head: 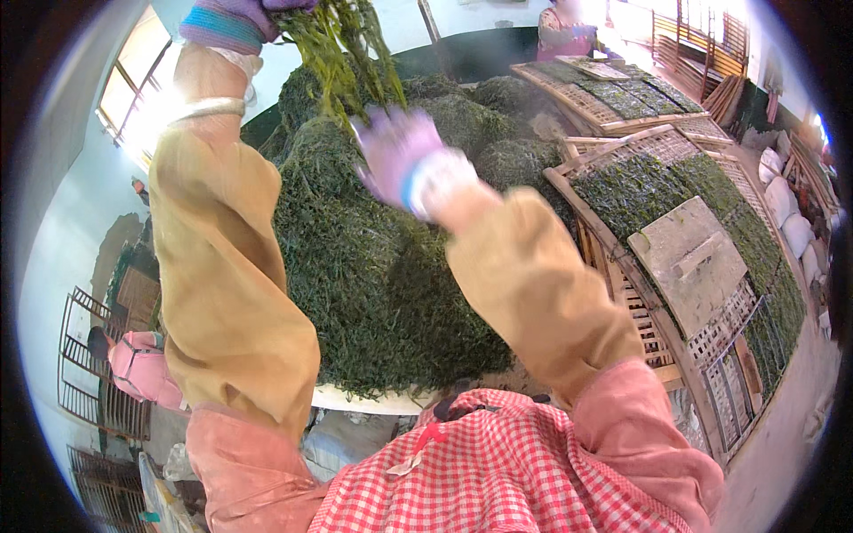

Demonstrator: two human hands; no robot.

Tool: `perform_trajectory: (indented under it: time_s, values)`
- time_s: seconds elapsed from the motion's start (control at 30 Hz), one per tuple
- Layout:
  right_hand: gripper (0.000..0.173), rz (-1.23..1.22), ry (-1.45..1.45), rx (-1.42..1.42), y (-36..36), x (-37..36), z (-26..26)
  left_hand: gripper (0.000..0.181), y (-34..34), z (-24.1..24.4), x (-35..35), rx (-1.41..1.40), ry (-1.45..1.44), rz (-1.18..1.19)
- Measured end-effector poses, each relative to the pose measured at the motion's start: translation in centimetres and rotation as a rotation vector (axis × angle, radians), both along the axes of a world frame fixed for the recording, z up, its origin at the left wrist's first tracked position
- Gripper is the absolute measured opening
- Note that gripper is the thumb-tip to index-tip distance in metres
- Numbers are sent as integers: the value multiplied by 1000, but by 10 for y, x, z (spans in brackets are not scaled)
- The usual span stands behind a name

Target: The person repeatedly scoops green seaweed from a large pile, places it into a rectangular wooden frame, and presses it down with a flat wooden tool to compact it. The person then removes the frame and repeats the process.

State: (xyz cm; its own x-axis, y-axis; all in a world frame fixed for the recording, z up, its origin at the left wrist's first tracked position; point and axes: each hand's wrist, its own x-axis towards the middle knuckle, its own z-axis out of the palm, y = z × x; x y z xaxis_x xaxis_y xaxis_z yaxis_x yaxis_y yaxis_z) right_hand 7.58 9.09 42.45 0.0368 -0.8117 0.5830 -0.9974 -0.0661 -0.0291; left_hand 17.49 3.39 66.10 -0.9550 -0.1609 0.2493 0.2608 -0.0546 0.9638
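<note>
My left hand [266,16], in a purple knitted glove with a blue cuff, is raised at the top edge and closed around a clump of green leafy strands [346,53] that hangs down. My right hand [396,156], in a like glove and blurred by motion, is just below the hanging strands; whether it grips any of them cannot be told. Beneath both hands rises a large heap of dark green leafy strands [373,280]. Tan sleeve covers reach over both forearms.
At the right a slatted frame [593,213] bears matted green sheets, a flat board [690,263] and a metal rack [736,373]. Behind it another frame [613,126] holds similar sheets, with a person [566,33] beyond. A person in pink [143,366] is at the left, near metal racks [83,393].
</note>
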Motion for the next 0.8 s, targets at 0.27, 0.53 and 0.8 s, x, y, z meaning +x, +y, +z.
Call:
perform_trajectory:
  time_s: [0.27, 0.53, 0.8]
  values:
    - [47, -202, -453, 777, 128, -38, -286, 24, -58, 30, -19, -115, 117, 77]
    - [53, 337, -1286, 820, 157, -82, -358, 22, -21, 36, -45, -115, -33, 293]
    - [45, -56, -1109, 852, 155, -109, -223, 35, -38, -88, -70, -324, -367, 187]
